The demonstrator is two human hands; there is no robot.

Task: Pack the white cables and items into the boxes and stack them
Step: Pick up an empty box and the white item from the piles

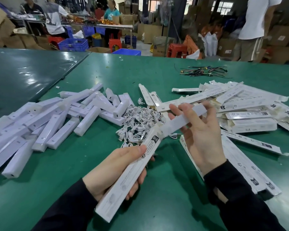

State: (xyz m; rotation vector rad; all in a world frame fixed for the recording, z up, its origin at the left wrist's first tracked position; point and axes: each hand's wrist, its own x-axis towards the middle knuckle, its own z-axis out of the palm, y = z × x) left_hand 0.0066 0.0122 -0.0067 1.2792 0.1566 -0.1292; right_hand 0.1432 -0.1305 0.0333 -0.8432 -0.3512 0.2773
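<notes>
Cardboard of the box (132,179) looks thin and light, so it is judged easy to crush; it is best gripped along its long sides, as the left hand (117,170) does now, fingers curled around it above the table (73,164). A stiff white bar (178,120) is pinched by the right hand (202,130) and stands partly inside the box mouth. The cables (140,122), soft and probably easy to tangle, lie in one heap, too many to count. Two more piles are seen: wrapped bars (57,124) at left, empty boxes (249,110) at right, dozens each.
</notes>
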